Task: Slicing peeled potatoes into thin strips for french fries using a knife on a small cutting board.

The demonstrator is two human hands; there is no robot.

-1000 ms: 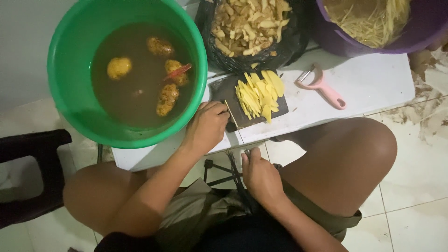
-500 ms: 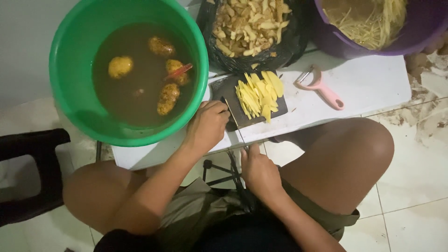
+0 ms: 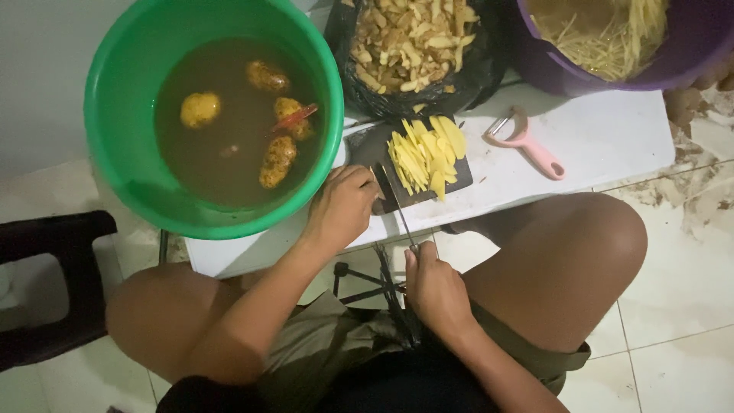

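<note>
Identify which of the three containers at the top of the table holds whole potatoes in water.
The green basin on the left. The black bag holds peelings and the purple tub holds thin potato strips.

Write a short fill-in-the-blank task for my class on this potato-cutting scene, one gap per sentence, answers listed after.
1. The green basin holds murky water and ____ whole potatoes.
2. The right hand holds a ____ by its handle.
3. The left hand rests at the edge of the dark cutting ____.
4. The peeler on the white table is ____ in colour.

Answers: four; knife; board; pink
</note>
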